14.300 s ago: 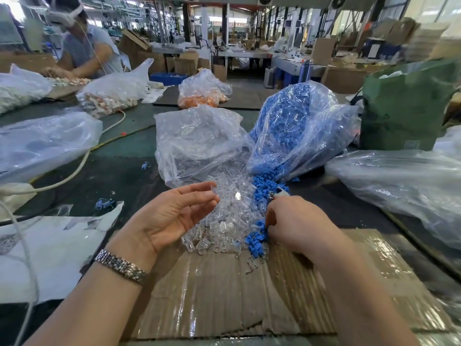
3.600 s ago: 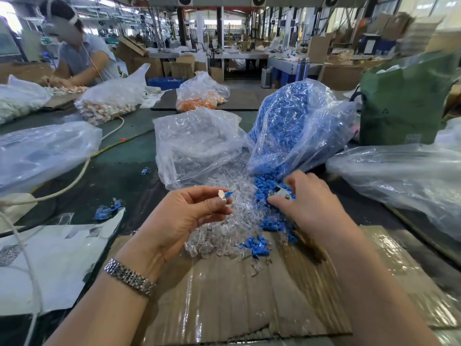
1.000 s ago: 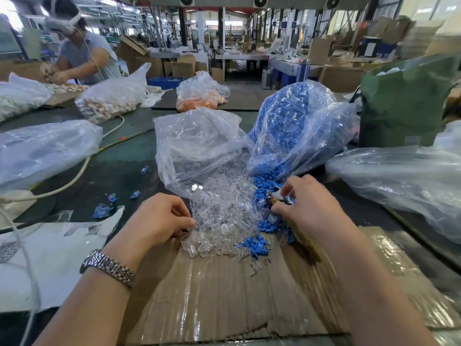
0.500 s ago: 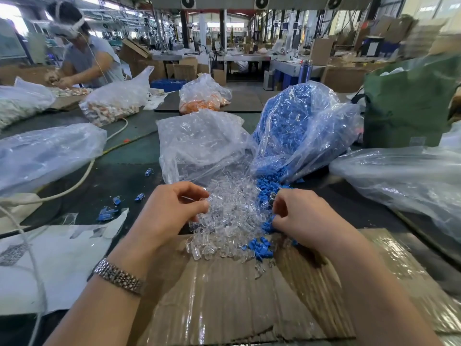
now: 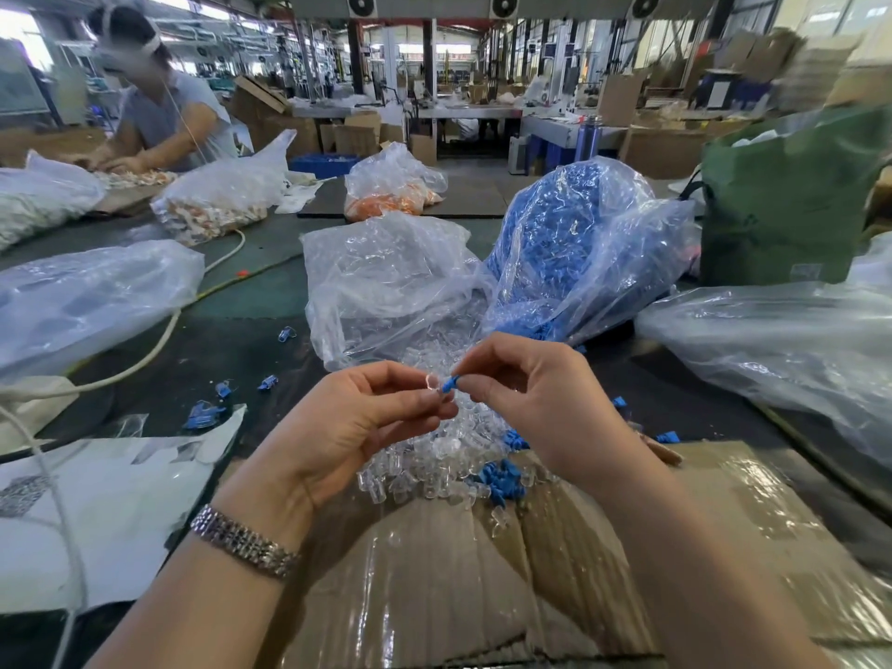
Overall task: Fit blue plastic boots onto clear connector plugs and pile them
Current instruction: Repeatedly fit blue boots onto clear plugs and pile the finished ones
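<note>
My left hand (image 5: 357,427) pinches a clear connector plug (image 5: 431,381) between thumb and fingers. My right hand (image 5: 526,393) pinches a blue boot (image 5: 449,382) whose tip meets the plug, both raised above the table. Below them lies a heap of clear plugs (image 5: 425,470) with loose blue boots (image 5: 502,480) beside it on taped cardboard (image 5: 434,586). Behind stand a clear bag of plugs (image 5: 386,287) and a bag full of blue boots (image 5: 574,243). Several fitted blue pieces (image 5: 202,415) lie to the left on the dark table.
Large plastic bags lie at left (image 5: 87,301) and right (image 5: 782,345). A white cable (image 5: 159,340) curves across the left side. A green bag (image 5: 791,200) stands at the back right. Another person (image 5: 159,113) works at the far left. White paper (image 5: 96,514) lies near left.
Both hands have risen from the heaps and come together; the left now holds a clear plug and the right a blue boot, tip to tip.
</note>
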Available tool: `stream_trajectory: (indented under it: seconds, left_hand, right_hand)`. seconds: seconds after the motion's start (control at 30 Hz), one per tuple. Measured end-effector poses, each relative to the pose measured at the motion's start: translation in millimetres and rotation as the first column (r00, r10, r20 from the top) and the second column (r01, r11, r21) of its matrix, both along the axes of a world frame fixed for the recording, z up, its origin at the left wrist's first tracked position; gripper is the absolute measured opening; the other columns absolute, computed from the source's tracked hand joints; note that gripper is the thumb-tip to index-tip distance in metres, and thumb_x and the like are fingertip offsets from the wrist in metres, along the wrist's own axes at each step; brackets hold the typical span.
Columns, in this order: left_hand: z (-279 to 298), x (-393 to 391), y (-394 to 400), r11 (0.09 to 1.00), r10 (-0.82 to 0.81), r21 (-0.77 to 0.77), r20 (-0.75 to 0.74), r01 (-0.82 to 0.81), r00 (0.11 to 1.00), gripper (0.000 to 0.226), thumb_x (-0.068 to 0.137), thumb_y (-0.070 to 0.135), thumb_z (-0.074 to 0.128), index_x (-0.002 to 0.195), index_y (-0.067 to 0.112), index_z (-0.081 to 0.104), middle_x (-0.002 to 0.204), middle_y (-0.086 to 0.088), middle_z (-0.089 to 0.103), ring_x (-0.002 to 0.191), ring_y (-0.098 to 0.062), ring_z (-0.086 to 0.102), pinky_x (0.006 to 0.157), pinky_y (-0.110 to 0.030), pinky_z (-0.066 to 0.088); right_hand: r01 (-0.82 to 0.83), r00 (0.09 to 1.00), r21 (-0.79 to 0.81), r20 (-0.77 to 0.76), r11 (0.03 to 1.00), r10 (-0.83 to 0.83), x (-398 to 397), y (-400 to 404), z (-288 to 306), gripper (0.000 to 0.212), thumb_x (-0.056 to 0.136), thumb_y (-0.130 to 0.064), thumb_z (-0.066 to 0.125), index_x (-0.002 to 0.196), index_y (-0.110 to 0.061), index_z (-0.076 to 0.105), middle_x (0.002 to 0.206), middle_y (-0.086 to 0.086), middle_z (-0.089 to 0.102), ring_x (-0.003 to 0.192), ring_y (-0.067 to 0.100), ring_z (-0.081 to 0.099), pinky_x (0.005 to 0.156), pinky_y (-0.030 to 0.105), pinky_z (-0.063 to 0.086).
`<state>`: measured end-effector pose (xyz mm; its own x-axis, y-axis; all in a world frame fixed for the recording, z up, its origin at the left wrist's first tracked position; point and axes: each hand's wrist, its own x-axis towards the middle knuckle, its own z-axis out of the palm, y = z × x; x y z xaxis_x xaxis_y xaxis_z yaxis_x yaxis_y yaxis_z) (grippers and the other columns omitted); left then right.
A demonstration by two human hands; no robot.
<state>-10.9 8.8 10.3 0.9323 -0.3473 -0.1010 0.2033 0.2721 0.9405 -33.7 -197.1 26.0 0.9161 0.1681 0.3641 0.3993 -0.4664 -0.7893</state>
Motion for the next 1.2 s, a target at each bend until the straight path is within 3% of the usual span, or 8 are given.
stream_trajectory:
  seconds: [0.1,0.3,0.47,0.8,0.93,1.0,1.1,1.2]
  left_hand:
    - [1,-2,-3,1.000,0.008,0.003,0.014,-0.008,1.000,0.022,0.067,-0.002,0.080,0.089,0.002,0.079,0.099,-0.027,0.074,0.093,-0.034,0.076,0.072,-0.026,0.061]
    - [4,-5,-6,0.998,-0.005,0.065,0.032,0.003,0.999,0.027,0.069,-0.004,0.076,0.095,-0.002,0.078,0.104,-0.026,0.075,0.094,-0.032,0.076,0.075,-0.026,0.061]
    - [2,-5,-7,0.995,0.036,0.095,0.070,-0.043,0.997,0.022,0.068,-0.005,0.076,0.089,0.000,0.079,0.099,-0.025,0.075,0.091,-0.032,0.077,0.074,-0.025,0.061]
    - [-3,-3,-6,0.991,0.026,0.128,0.101,-0.039,0.995,0.022,0.067,0.000,0.079,0.089,0.004,0.079,0.098,-0.022,0.076,0.094,-0.033,0.076,0.078,-0.028,0.061]
    - [-1,-3,-6,0.995,0.056,0.082,0.085,-0.063,0.995,0.028,0.068,-0.001,0.077,0.096,-0.003,0.076,0.101,-0.025,0.075,0.096,-0.033,0.076,0.077,-0.027,0.061]
    - [-1,-3,-5,0.995,0.094,0.037,0.064,-0.097,0.993,0.030,0.069,-0.002,0.075,0.099,-0.008,0.073,0.101,-0.028,0.074,0.095,-0.034,0.076,0.075,-0.027,0.062]
    - [-1,-3,-6,0.993,0.115,-0.017,0.034,-0.115,0.993,0.028,0.070,-0.005,0.073,0.097,-0.009,0.072,0.101,-0.031,0.073,0.094,-0.035,0.075,0.075,-0.028,0.063]
    - [-2,0,-5,0.990,0.136,-0.046,0.014,-0.136,0.991,0.029,0.070,-0.006,0.073,0.098,-0.010,0.071,0.102,-0.032,0.072,0.095,-0.036,0.075,0.074,-0.028,0.063]
  right_hand:
    - [0.001,0.998,-0.080,0.062,0.997,0.004,-1,3,-2,0.011,0.091,-0.018,0.075,0.087,-0.029,0.073,0.081,-0.018,0.072,0.080,0.000,0.067,0.076,0.012,0.050]
    - [-0.017,0.991,-0.144,0.132,0.989,0.036,1,4,-6,0.009,0.091,-0.011,0.074,0.090,-0.020,0.072,0.084,-0.009,0.069,0.083,0.009,0.064,0.080,0.033,0.053]
    - [-0.027,0.991,-0.146,0.127,0.989,0.046,3,5,-9,0.011,0.091,-0.011,0.073,0.090,-0.022,0.071,0.084,-0.009,0.068,0.083,0.011,0.064,0.080,0.039,0.054]
    - [-0.017,0.998,-0.129,0.054,0.991,0.024,4,6,-11,0.010,0.091,-0.014,0.074,0.088,-0.024,0.071,0.079,-0.011,0.069,0.078,0.004,0.064,0.076,0.024,0.053]
    - [0.045,0.998,-0.113,-0.048,0.993,-0.050,6,-5,-5,0.015,0.090,-0.031,0.075,0.100,-0.034,0.066,0.086,-0.015,0.069,0.079,-0.001,0.064,0.072,0.017,0.052]
    - [0.265,0.957,-0.266,-0.046,0.927,-0.287,10,-23,-2,0.032,0.087,-0.046,0.075,0.112,-0.032,0.061,0.102,-0.014,0.067,0.092,0.003,0.063,0.083,0.028,0.053]
    - [0.320,0.789,-0.711,-0.166,0.626,-0.591,13,-46,-3,0.065,0.082,-0.063,0.070,0.126,-0.019,0.053,0.129,0.006,0.054,0.123,0.029,0.051,0.103,0.049,0.044]
    - [0.215,0.728,-0.756,-0.299,0.619,-0.617,16,-51,-8,0.050,0.082,-0.060,0.073,0.091,-0.016,0.052,0.105,0.007,0.061,0.105,0.031,0.058,0.096,0.045,0.047]
